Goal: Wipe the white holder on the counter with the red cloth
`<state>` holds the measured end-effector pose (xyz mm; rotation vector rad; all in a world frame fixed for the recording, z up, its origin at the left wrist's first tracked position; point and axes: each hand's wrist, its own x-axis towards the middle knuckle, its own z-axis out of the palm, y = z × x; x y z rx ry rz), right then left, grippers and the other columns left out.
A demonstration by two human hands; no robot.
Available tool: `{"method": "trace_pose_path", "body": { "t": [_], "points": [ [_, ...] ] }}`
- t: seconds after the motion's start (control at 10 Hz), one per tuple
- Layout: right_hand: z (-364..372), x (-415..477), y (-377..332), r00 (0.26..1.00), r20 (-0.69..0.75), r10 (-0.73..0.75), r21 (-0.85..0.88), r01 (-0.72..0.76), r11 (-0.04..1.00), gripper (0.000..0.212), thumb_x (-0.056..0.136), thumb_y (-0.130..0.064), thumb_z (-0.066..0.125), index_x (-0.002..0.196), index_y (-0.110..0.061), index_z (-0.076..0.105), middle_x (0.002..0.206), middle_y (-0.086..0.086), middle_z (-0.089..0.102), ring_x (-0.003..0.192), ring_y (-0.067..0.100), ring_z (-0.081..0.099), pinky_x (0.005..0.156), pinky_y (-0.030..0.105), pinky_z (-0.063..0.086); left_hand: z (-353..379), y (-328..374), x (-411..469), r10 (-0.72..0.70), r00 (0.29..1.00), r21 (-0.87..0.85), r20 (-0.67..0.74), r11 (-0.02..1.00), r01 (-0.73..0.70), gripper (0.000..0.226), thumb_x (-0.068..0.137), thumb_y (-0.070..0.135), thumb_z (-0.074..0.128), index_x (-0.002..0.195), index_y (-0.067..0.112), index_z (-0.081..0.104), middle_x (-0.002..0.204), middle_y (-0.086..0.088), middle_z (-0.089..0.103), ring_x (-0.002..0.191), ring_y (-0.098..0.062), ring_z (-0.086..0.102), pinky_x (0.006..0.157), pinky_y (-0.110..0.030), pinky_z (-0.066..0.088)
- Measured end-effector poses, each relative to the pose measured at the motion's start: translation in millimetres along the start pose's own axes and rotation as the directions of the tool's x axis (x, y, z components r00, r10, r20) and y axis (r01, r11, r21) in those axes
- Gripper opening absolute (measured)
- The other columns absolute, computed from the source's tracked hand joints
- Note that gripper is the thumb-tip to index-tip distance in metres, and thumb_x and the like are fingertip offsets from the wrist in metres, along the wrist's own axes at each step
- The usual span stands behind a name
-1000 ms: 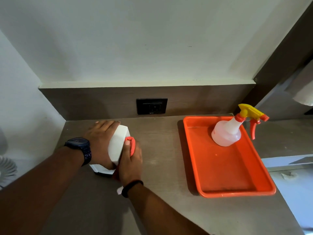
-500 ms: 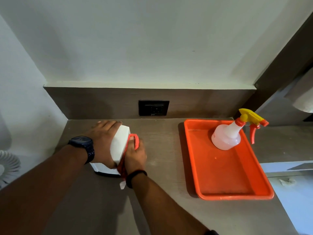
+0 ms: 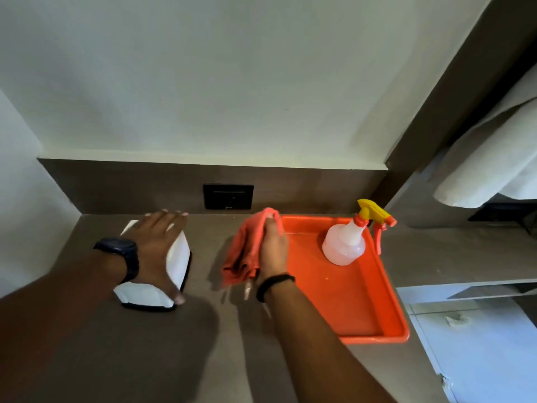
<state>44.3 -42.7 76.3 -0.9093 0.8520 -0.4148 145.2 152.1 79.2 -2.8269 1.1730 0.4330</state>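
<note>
The white holder (image 3: 177,261), a boxy block with a dark base, stands on the left of the brown counter (image 3: 145,359). My left hand (image 3: 157,245) lies over its top with the thumb down its front corner, gripping it. The red cloth (image 3: 244,251) hangs bunched in my right hand (image 3: 271,251), lifted off the holder and held between it and the orange tray. A clear gap of counter separates the cloth from the holder.
An orange tray (image 3: 363,315) sits at the right of the counter with a clear spray bottle (image 3: 345,245), yellow and red trigger, standing in its far end. A black wall socket (image 3: 228,196) is in the backsplash. White towels (image 3: 494,158) hang at upper right.
My right hand has pulled the red cloth off the holder's right side and moved it right, toward the tray. My left hand stays on the holder.
</note>
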Motion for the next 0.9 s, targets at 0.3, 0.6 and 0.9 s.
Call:
{"method": "trace_pose_path", "body": {
  "t": [0.3, 0.6, 0.9],
  "points": [
    [-139, 38, -24, 0.926, 0.087, -0.368, -0.885, 0.242, 0.399, 0.029, 0.099, -0.041, 0.043, 0.109, -0.019, 0.060, 0.116, 0.015, 0.066, 0.110, 0.044, 0.059, 0.099, 0.050, 0.047, 33, 171, 52, 0.233, 0.962, -0.248, -0.140, 0.933, -0.261, 0.123, 0.044, 0.078, 0.070, 0.141, 0.020, 0.022, 0.144, -0.007, 0.028, 0.134, -0.027, 0.025, 0.113, -0.039, 0.026],
    [-175, 57, 24, 0.951, 0.309, 0.029, -0.925, 0.307, -0.224, 0.064, 0.095, -0.063, 0.029, 0.151, -0.033, 0.022, 0.169, 0.002, 0.013, 0.155, 0.041, 0.000, 0.121, 0.063, 0.005, 73, 201, 66, 0.263, 0.962, -0.164, 0.076, 0.955, -0.249, 0.140, 0.044, 0.084, 0.060, 0.145, 0.020, -0.012, 0.157, -0.006, -0.018, 0.142, -0.022, -0.016, 0.116, -0.037, -0.003],
    [-164, 58, 16, 0.967, 0.254, 0.008, -0.966, 0.255, -0.040, 0.069, 0.090, -0.062, 0.034, 0.153, -0.038, 0.020, 0.170, 0.001, 0.007, 0.156, 0.033, -0.009, 0.120, 0.063, -0.009, 56, 198, 55, 0.240, 0.964, -0.195, 0.116, 0.957, -0.215, 0.146, 0.038, 0.089, 0.061, 0.143, 0.026, -0.019, 0.156, -0.002, -0.022, 0.141, -0.019, -0.020, 0.117, -0.041, -0.003]
  ]
}}
